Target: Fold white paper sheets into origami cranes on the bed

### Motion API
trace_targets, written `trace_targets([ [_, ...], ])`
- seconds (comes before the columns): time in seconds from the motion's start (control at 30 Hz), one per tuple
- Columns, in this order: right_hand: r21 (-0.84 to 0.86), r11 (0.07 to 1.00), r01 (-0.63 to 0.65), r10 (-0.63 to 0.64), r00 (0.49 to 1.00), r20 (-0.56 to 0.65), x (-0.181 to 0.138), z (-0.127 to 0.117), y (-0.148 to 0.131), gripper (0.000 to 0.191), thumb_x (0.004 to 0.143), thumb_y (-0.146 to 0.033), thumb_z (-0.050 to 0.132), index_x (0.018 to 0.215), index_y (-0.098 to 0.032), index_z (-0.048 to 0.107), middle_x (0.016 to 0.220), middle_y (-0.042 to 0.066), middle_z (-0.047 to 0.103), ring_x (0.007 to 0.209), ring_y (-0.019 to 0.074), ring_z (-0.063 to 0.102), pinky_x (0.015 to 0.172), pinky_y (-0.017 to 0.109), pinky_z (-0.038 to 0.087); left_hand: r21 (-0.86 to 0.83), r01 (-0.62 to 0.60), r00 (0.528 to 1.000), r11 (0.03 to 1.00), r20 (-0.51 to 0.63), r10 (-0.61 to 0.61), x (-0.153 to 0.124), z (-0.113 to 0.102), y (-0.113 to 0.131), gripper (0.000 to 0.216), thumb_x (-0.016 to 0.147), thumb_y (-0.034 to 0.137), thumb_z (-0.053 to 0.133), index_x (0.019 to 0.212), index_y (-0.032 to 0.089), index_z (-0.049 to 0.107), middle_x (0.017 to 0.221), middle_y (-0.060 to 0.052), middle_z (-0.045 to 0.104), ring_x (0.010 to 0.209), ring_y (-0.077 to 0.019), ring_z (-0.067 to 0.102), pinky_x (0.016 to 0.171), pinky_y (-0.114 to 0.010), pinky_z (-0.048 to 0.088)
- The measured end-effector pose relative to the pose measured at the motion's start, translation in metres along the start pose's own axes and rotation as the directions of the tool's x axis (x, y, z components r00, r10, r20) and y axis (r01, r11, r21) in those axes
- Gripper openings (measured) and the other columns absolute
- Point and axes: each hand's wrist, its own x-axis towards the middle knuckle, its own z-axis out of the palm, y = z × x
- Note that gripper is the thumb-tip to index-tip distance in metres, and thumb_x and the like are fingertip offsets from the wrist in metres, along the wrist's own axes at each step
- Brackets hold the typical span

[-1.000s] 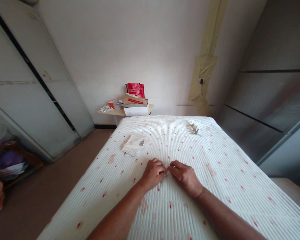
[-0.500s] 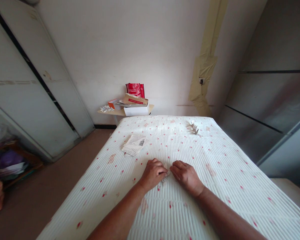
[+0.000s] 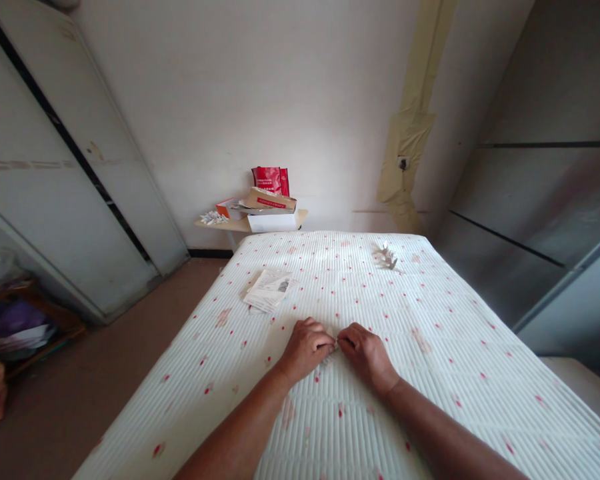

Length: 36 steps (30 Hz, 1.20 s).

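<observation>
Low over the middle of the bed, my left hand [image 3: 307, 347] is closed, its thumb and fingers pinching a small piece of paper [image 3: 327, 361]. Most of that paper is hidden behind the fingers; only pale bits with grey print show. My right hand [image 3: 365, 350] is closed too, its fingertips pinched at the paper's right side, almost meeting the left thumb. Beyond my left hand lies a stack of printed paper sheets [image 3: 267, 291] with a dark picture on top. Farther off to the right is a small heap of folded paper pieces [image 3: 387, 256].
A white ribbed bed cover [image 3: 380, 427] with red dots spreads under everything. Behind the bed, a small table [image 3: 237, 225] bears a white box [image 3: 273, 221], cardboard and a red bag [image 3: 270, 180]. Pale cabinets [image 3: 80, 173] stand left, a grey wardrobe [image 3: 540, 180] right.
My right hand has shifted slightly left and turned, bringing its pinched fingertips closer to the left thumb at the paper. The left hand stays where it was.
</observation>
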Motion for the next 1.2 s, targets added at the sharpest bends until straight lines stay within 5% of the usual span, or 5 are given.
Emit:
trace_targets([
  [0.23, 0.047, 0.998, 0.048, -0.047, 0.999, -0.02, -0.002, -0.006, -0.008, 0.027, 0.088, -0.025, 0.043, 0.071, -0.017, 0.062, 0.072, 0.003, 0.057, 0.065, 0.0113, 0.056, 0.062, 0.021, 0.041, 0.007, -0.019, 1.0, 1.0, -0.012, 0.019, 0.0, 0.0, -0.001, 0.015, 0.078, 0.02, 0.058, 0.065, 0.021, 0.067, 0.061, 0.001, 0.055, 0.071, -0.0133, 0.047, 0.066, -0.026, 0.032],
  [0.57, 0.115, 0.989, -0.091, 0.092, 0.996, -0.004, 0.001, 0.001, -0.012, 0.018, 0.081, -0.017, 0.05, 0.066, -0.017, 0.06, 0.068, 0.002, 0.059, 0.062, 0.0117, 0.055, 0.06, 0.022, 0.039, -0.005, 0.002, 0.999, 1.0, -0.032, -0.002, 0.001, 0.001, -0.001, 0.015, 0.075, 0.018, 0.061, 0.061, 0.019, 0.066, 0.059, 0.001, 0.055, 0.069, -0.0125, 0.048, 0.065, -0.025, 0.033],
  [0.87, 0.031, 0.997, -0.066, 0.066, 0.998, 0.004, 0.0, 0.007, -0.014, 0.018, 0.085, -0.019, 0.044, 0.07, -0.016, 0.054, 0.071, 0.003, 0.055, 0.062, 0.0123, 0.052, 0.058, 0.022, 0.037, 0.025, 0.01, 0.998, 1.0, -0.067, -0.009, 0.001, 0.004, -0.001, 0.017, 0.072, 0.017, 0.065, 0.055, 0.018, 0.063, 0.058, 0.001, 0.056, 0.068, -0.0123, 0.049, 0.065, -0.026, 0.032],
  [1.2, 0.399, 0.905, -0.146, 0.182, 0.982, -0.053, 0.004, -0.014, 0.013, 0.023, 0.083, -0.03, 0.044, 0.073, -0.017, 0.061, 0.068, 0.002, 0.059, 0.064, 0.0132, 0.054, 0.06, 0.024, 0.042, -0.028, 0.013, 0.998, 1.0, -0.06, -0.015, 0.0, -0.002, 0.002, 0.011, 0.077, 0.023, 0.06, 0.07, 0.021, 0.067, 0.065, 0.001, 0.059, 0.073, -0.0127, 0.05, 0.07, -0.026, 0.034],
])
